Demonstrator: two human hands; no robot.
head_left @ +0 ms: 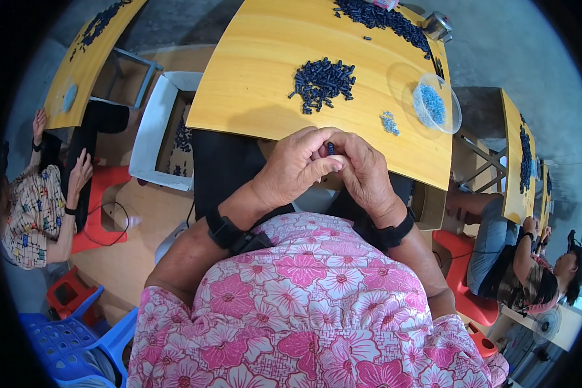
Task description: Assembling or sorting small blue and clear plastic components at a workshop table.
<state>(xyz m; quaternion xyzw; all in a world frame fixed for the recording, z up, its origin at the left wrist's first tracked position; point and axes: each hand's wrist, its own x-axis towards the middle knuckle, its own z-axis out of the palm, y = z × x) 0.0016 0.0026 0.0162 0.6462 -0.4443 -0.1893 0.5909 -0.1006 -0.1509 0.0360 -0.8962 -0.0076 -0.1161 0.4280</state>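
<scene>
Okay, watching from afar I see left hand (pixel 297 161) and right hand (pixel 368 169) both curled nearly closed, fingertips pinching small dark stubby cylinder (pixel 331 149) between them, up by near edge of yellow wood-grain table (pixel 252 81). Can't tell which hand has main grip. I'd steady piece with one, work with other, light pinch. Better over tabletop imo, so drops land by pile of loose dark cylinders (pixel 322 84), not lap.

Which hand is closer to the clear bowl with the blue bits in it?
Right. The right hand is nearer the person's body than the bowl and to its left, not touching it. The left hand is farther left.
</scene>
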